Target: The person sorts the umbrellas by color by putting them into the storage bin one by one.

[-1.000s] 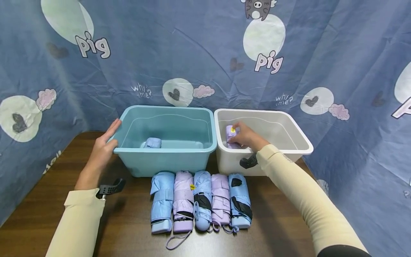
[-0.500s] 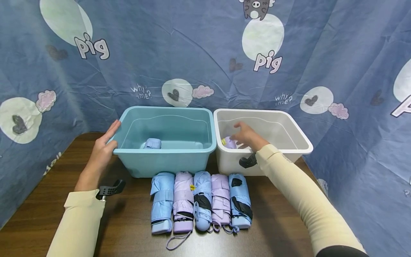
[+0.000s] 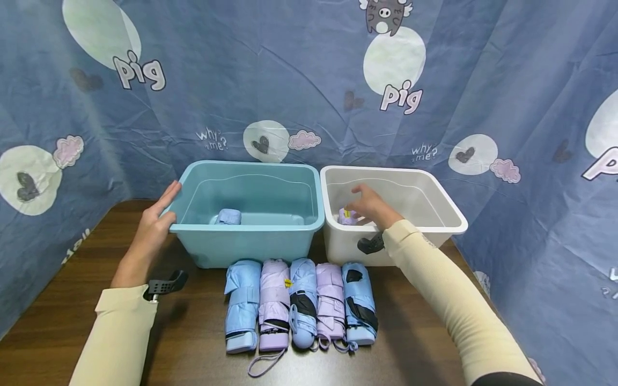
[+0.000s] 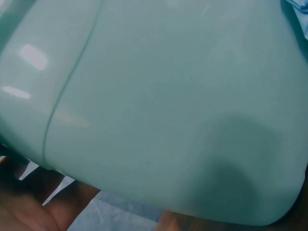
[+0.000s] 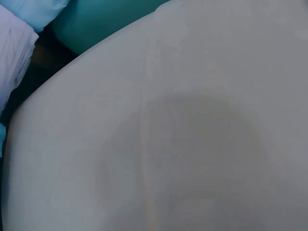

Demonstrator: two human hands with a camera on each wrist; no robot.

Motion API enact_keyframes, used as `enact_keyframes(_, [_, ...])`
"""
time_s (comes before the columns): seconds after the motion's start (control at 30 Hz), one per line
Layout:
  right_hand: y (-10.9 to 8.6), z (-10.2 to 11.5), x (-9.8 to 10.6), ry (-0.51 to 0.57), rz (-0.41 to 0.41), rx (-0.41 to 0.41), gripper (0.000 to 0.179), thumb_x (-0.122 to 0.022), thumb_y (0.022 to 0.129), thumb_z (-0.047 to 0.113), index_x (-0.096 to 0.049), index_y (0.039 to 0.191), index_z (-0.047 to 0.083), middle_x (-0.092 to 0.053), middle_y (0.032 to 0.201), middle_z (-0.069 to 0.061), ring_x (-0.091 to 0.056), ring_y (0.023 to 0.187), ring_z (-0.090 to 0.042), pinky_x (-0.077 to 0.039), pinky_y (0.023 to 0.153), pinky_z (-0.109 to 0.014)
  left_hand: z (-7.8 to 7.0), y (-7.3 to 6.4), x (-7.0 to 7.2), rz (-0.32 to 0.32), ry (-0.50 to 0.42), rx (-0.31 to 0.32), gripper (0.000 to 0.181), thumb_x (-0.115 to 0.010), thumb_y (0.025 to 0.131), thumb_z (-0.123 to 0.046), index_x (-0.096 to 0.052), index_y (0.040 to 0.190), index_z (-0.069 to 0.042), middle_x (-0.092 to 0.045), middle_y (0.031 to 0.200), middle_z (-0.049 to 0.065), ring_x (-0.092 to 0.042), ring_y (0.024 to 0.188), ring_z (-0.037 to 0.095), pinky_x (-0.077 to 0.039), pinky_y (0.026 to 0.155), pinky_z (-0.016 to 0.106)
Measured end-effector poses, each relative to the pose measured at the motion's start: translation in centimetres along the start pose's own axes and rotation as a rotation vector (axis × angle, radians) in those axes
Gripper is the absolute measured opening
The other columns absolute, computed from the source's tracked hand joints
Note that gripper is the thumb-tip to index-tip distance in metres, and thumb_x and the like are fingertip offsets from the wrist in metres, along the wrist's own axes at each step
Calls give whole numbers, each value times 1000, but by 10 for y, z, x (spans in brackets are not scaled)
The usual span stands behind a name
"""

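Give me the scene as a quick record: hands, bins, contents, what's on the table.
Left hand: on teal bin's left rim
Right hand: reaching into white bin, contact unclear
Teal contents: blue umbrella, partly hidden
White contents: purple umbrella, partly hidden
Table: five rolled umbrellas before the bins; left to right blue, purple, blue, purple, blue

You have a dark brown table (image 3: 415,332) across the lower frame; on it stand a teal tub (image 3: 251,247) left of center and a white tub (image 3: 345,247) just beside it; at lower center five folded umbrellas (image 3: 303,287), alternately blue and lilac, lie in a row.
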State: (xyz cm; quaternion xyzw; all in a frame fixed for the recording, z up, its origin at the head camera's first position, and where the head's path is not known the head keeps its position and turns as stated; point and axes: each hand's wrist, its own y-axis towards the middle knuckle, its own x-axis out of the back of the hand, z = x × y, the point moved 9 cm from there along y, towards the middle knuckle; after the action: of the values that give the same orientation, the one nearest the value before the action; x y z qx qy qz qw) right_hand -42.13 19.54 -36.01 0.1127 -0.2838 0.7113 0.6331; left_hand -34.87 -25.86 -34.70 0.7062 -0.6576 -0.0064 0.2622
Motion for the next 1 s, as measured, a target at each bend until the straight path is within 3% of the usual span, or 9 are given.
enact_keyframes(0.37, [-2, 3, -2, 7, -1, 1, 68, -61, 88, 4, -28, 147, 5, -46, 132, -26, -58, 111, -43, -51, 84, -48, 1, -3, 4, -10, -13, 28, 66, -34, 86, 2, -34, 150, -14, -22, 159, -3, -15, 146, 13, -16, 107, 25])
enact_keyframes(0.67, [-4, 7, -5, 138, 17, 3, 67, -59, 90, 2, -25, 148, 4, -40, 135, -26, -54, 110, -46, -47, 90, -51, -3, 0, 8, -21, 0, 10, 65, -33, 86, 2, -34, 150, -13, -23, 158, -2, -16, 145, 12, -17, 106, 22])
enact_keyframes(1.0, [1, 9, 11, 100, -60, 58, 55, -57, 93, 10, -39, 143, 1, -50, 129, -27, -53, 118, -42, -47, 93, -47, -4, 1, 0, -14, -40, 14, 65, -33, 85, 5, -33, 149, -6, -21, 159, 8, -14, 146, 21, -16, 107, 24])
